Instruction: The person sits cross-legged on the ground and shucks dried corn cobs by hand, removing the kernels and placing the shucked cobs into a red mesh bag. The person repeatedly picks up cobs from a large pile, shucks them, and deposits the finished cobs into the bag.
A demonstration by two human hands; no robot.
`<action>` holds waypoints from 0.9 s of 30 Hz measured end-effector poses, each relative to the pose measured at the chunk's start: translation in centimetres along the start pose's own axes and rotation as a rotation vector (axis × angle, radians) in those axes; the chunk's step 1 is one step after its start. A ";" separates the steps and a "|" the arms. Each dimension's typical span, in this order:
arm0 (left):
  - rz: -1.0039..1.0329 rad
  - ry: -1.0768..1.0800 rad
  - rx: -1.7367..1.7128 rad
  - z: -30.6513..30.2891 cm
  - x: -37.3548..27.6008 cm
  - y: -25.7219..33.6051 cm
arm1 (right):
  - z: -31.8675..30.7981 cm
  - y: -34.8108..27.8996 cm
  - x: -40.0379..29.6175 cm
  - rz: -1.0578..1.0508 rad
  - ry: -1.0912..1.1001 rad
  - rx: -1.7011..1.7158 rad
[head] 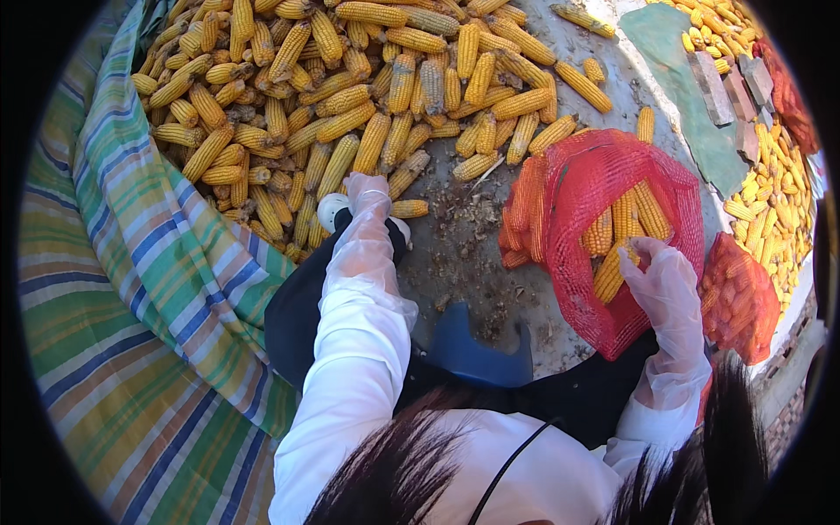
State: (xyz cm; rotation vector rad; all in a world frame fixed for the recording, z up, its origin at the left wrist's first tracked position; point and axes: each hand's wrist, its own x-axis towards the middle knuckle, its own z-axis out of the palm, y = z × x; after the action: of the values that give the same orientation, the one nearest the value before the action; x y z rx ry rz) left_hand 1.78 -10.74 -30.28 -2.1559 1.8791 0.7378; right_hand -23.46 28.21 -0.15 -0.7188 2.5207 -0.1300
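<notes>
My left hand [367, 188], in a clear plastic glove, reaches to the near edge of a heap of yellow corn cobs [275, 111]. Its fingers meet the lower end of one corn cob [372, 143]; whether they grip it is hidden. My gloved right hand [659, 266] is at the mouth of a red mesh bag [577, 289]. Its fingers are loosely curled and apart, with the tips beside a cob [610, 272] in the bag. More cobs show inside the opening and through the mesh at left.
A striped woven tarp [164, 295] borders the heap on the left. Below, a blue plastic piece [482, 348] shows between my legs. At right are a filled red mesh bag [738, 298], green sheeting [689, 98], bricks [712, 88] and more corn [777, 197].
</notes>
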 end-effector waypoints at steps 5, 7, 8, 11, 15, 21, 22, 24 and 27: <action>0.014 0.065 0.042 0.9 4.3 0.9 | 0.7 0.8 1.3 0.019 -0.010 -0.009; -0.021 0.046 0.026 0.9 4.3 2.1 | 0.8 0.9 1.4 0.024 0.003 -0.018; 0.041 0.067 0.083 0.8 4.1 2.4 | 1.0 1.0 1.4 0.017 0.017 -0.020; -0.035 -0.097 0.194 1.9 4.6 1.5 | 1.0 1.1 1.0 -0.024 0.040 -0.013; -0.208 -0.039 -0.127 5.1 5.5 -0.2 | 0.6 0.7 0.7 -0.022 0.023 -0.014; -0.380 -0.343 -1.198 3.7 -1.2 1.9 | 0.3 1.0 -0.2 -0.078 0.092 0.030; -0.358 -0.337 -1.180 3.6 -2.6 1.8 | 0.8 1.7 -0.2 -0.114 0.125 0.019; -0.293 -0.290 -1.191 3.7 -4.4 0.3 | 0.9 1.8 -0.5 -0.162 0.157 0.046; -0.055 -0.303 -1.200 2.9 -10.9 2.0 | 0.6 1.9 -1.8 -0.180 0.219 0.069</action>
State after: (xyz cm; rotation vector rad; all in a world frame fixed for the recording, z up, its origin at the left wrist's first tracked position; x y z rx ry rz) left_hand -1.63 -0.26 -27.17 -2.3289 1.2804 2.4547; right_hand -22.75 30.74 -0.27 -0.9483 2.6368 -0.3754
